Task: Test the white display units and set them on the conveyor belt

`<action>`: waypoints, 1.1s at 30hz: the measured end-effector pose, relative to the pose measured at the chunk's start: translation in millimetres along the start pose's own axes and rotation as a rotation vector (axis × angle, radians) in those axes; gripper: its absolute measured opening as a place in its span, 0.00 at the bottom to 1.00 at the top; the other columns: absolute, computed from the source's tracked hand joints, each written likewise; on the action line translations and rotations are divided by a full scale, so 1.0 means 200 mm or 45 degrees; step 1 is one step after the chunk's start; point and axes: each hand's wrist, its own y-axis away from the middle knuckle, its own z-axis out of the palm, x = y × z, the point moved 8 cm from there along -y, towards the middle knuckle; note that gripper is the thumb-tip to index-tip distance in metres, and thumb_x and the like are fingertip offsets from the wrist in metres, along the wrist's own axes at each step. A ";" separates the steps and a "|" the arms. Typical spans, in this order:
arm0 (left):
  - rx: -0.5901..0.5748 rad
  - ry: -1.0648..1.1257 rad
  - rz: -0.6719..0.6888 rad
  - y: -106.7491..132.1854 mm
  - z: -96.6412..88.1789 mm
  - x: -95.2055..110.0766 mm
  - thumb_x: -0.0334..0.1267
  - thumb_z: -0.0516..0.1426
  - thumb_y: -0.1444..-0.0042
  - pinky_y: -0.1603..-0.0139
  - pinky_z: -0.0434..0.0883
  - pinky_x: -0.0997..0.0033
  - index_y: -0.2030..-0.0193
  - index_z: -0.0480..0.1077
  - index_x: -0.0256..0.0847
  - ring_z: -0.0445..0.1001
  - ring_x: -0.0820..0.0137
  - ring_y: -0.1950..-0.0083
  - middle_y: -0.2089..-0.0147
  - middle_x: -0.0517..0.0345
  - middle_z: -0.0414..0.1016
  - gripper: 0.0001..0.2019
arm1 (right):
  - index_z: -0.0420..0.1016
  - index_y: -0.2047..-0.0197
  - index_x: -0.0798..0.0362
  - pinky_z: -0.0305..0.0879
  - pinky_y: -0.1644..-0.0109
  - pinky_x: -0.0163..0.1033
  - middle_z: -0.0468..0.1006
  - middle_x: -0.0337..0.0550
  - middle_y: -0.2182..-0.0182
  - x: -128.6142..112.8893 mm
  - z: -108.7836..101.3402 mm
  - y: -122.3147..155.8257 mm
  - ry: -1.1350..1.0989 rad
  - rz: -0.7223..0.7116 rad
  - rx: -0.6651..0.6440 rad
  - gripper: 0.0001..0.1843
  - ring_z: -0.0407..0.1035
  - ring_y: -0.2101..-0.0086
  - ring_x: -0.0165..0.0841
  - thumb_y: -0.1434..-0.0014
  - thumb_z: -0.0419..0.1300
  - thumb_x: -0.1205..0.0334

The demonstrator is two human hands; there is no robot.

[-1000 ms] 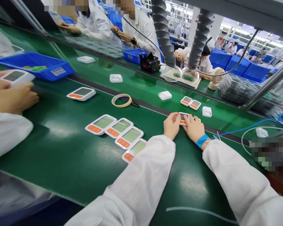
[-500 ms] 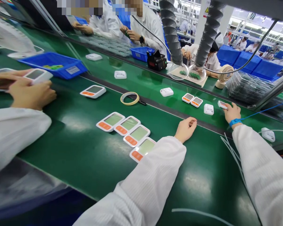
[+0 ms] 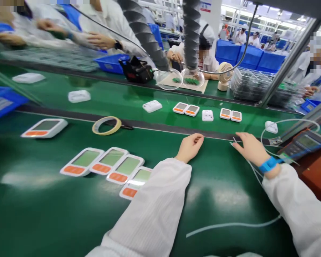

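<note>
My left hand (image 3: 189, 147) rests at the near edge of the dark strip, fingers curled in and nothing seen in them. My right hand (image 3: 253, 148), with a blue wrist strap (image 3: 268, 164), is open, thumb apart from the fingers, over thin white strips (image 3: 253, 167). Beyond it on the green belt lie two small white devices with grey screens and orange buttons, one on the left (image 3: 225, 114) and one on the right (image 3: 236, 116). Another face-up pair (image 3: 186, 109) and a white device turned back-up (image 3: 207, 115) lie further left. My left sleeve partly covers a row of larger-looking devices (image 3: 125, 169).
A tape roll (image 3: 107, 125) and a single device (image 3: 45, 128) lie to the left. Two grey ducts (image 3: 192, 35) hang over the far side, near a small fan (image 3: 224, 76). A handheld meter (image 3: 305, 142) stands at right. Co-workers sit across the belt.
My right hand has let go of a small white device on the far belt and drawn back towards me, its fingers opening. My left hand stays curled. The view has turned to the right.
</note>
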 end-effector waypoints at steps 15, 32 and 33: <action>0.209 -0.446 0.101 0.43 -0.25 0.34 0.51 0.52 0.40 0.40 0.68 0.53 0.52 0.74 0.46 0.74 0.55 0.44 0.47 0.53 0.77 0.17 | 0.74 0.69 0.52 0.63 0.59 0.37 0.75 0.38 0.70 -0.24 0.06 0.51 -0.502 -0.221 -0.231 0.06 0.70 0.66 0.34 0.42 0.68 0.68; 0.335 -1.285 -0.076 0.73 -0.43 0.10 0.51 0.49 0.39 0.41 0.61 0.29 0.37 0.66 0.38 0.61 0.34 0.35 0.33 0.32 0.60 0.28 | 0.70 0.40 0.49 0.72 0.57 0.39 0.73 0.47 0.56 -0.16 -0.19 0.57 -0.730 -0.276 0.428 0.30 0.72 0.61 0.33 0.39 0.43 0.78; 0.315 -1.238 -0.068 0.69 -0.42 0.10 0.51 0.48 0.39 0.41 0.62 0.31 0.38 0.67 0.36 0.63 0.35 0.36 0.34 0.31 0.62 0.28 | 0.73 0.43 0.50 0.72 0.58 0.39 0.73 0.48 0.58 -0.16 -0.20 0.57 -0.716 -0.263 0.477 0.26 0.72 0.61 0.34 0.37 0.44 0.77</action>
